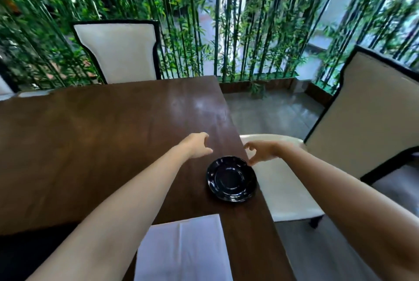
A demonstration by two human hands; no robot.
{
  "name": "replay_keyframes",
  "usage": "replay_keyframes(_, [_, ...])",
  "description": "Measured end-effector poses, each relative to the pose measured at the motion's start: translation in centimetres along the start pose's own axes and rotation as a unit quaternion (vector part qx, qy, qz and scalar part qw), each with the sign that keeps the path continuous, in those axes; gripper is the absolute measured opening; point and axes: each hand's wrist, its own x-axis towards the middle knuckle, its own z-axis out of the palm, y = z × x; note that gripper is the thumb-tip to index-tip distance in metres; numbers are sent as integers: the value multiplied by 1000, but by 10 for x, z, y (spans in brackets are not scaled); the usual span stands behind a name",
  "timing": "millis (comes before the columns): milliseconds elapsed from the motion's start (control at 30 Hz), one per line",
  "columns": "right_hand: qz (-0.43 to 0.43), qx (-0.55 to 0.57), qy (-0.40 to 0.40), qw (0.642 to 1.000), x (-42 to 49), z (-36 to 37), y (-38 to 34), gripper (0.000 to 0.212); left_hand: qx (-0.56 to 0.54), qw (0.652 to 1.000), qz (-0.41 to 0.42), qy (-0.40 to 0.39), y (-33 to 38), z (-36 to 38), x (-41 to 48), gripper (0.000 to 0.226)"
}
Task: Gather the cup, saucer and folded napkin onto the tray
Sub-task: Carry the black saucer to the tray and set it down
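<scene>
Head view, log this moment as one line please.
left hand: open, empty, over table | right hand: open, fingertip at saucer rim | napkin: near edge | cup, tray: unseen

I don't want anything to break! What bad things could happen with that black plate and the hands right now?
1. The black saucer sits right at the table's right edge; a nudge from the right hand, whose fingertip looks to be at its rim, might push it off.
2. Both the left hand and the right are open and empty, so a hurried grab could slip on the glossy saucer.
3. No cup or tray is in view.
</scene>
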Motion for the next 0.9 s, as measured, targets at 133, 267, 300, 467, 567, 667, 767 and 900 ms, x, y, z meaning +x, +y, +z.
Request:
replay_keyframes(133, [10, 73, -12, 997, 16, 32, 21, 77, -24, 1000, -18, -3, -11, 39, 8, 66])
replay_keyframes(267, [-6, 107, 0, 994, 28, 62, 29, 81, -34, 997, -61, -34, -23, 75, 10, 72])
replay_keyframes(300, [-12, 114, 7, 993, 30, 70, 30, 83, -37, 996, -70, -39, -25, 82, 9, 73])
replay_keyframes(467, [-27, 142, 72, 987, 37, 94, 35, 92, -72, 994, -84, -24, -27, 106, 7, 70])
replay_keyframes(567, [-33, 191, 80, 978, 39, 99, 38, 93, -138, 988, -67, -16, -23, 109, 7, 61])
replay_keyframes(667, [-35, 220, 84, 971, 41, 101, 41, 92, -178, 982, -68, 3, -22, 111, 8, 59])
replay_keyframes(767, [-31, 254, 91, 962, 43, 100, 41, 89, -228, 970, -77, 20, -23, 113, 5, 56])
replay_keyframes(900, [-25, 288, 94, 953, 46, 94, 34, 84, -235, 968, -70, 50, -26, 110, -1, 40])
